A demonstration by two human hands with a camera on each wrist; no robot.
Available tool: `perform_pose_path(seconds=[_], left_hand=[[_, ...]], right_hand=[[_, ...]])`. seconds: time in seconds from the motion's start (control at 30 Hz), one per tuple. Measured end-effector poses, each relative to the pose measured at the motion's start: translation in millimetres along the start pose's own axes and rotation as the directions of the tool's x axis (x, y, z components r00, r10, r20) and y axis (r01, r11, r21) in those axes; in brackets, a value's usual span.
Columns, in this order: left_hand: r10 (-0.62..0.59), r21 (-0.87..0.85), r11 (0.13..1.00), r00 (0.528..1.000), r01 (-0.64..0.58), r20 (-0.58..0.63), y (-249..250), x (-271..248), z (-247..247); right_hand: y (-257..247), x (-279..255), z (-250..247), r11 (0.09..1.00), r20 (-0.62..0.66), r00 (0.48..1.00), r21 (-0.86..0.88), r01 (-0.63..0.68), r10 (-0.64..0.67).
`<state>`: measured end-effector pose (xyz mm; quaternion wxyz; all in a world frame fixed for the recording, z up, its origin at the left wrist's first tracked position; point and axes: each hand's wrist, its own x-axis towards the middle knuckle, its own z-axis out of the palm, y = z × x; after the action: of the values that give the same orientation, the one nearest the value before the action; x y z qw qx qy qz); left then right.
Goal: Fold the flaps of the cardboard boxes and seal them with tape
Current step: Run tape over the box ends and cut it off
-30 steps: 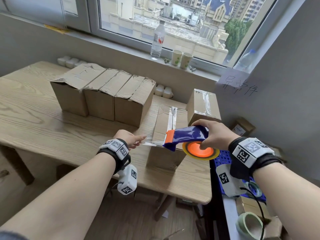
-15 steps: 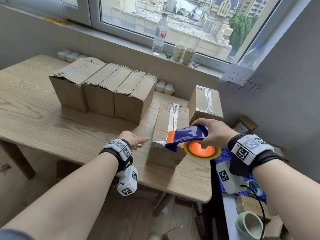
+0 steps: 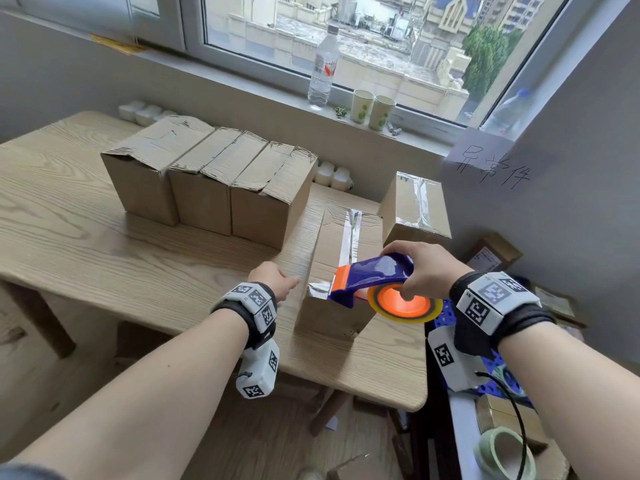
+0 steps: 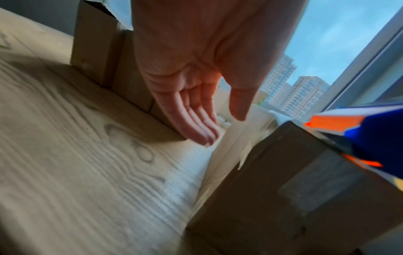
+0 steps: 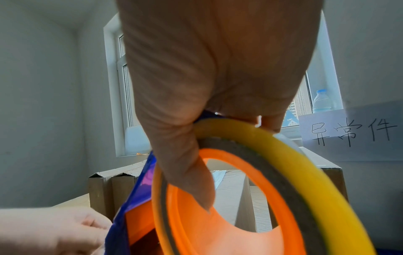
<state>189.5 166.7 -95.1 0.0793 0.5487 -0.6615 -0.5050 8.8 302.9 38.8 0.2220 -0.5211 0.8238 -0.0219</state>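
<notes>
A long cardboard box lies near the table's right front, with a strip of clear tape along its top seam and folded over its front edge. My right hand grips a blue and orange tape dispenser at that front edge, thumb inside the orange core of the yellow tape roll. My left hand hovers just left of the box, fingers straight and holding nothing. Three unsealed boxes stand in a row behind. A taped box stands at the right.
A water bottle and two paper cups stand on the windowsill. Small white pots line the wall. A handwritten paper sign hangs on the right wall. Right of the table are a blue crate and a green tape roll.
A second ago my left hand pinched the tape end stretched from the dispenser. It has let go, and the tape end now lies folded over the box's front edge. The dispenser has dropped slightly.
</notes>
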Motion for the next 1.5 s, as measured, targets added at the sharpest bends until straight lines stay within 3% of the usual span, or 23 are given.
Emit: perform_pose_path(seconds=[0.1, 0.27, 0.4, 0.6, 0.87, 1.2, 1.37, 1.5], left_hand=[[0.043, -0.072, 0.996, 0.999, -0.043, 0.000, 21.4, -3.8, 1.0], [0.156, 0.382, 0.910, 0.987, -0.161, 0.045, 41.5, -5.7, 2.4], [0.156, 0.500, 0.850, 0.986, -0.167, 0.064, 46.9, -2.9, 8.4], [0.077, 0.478, 0.871, 0.992, -0.116, 0.101, 54.3, 3.3, 3.6], [0.031, 0.410, 0.907, 0.988, -0.092, 0.152, 55.0, 9.5, 1.1], [0.055, 0.406, 0.908, 0.990, -0.102, 0.127, 54.6, 8.0, 0.6], [0.057, 0.446, 0.890, 0.994, -0.092, 0.093, 53.8, 6.8, 1.9], [0.163, 0.577, 0.790, 0.978, -0.207, 0.128, 54.9, 6.4, 4.2]], right_hand=[[-0.3, 1.4, 0.9, 1.000, -0.005, 1.000, 0.001, -0.003, 0.003], [1.0, 1.3, 1.6, 1.000, -0.011, 1.000, 0.010, -0.008, 0.008], [3.2, 4.7, 1.9, 1.000, -0.014, 1.000, 0.024, 0.003, -0.003], [8.8, 7.6, -0.9, 0.989, 0.009, 0.996, 0.117, 0.089, -0.090], [27.4, 4.8, -7.4, 0.989, 0.056, 0.989, 0.074, 0.130, -0.135], [86.7, -22.8, -26.3, 0.995, 0.043, 0.998, 0.086, 0.045, -0.049], [88.1, -21.6, -19.5, 0.996, 0.043, 0.998, 0.080, 0.041, -0.045], [85.6, -20.6, -18.7, 0.998, 0.036, 0.999, 0.056, 0.037, -0.039]])
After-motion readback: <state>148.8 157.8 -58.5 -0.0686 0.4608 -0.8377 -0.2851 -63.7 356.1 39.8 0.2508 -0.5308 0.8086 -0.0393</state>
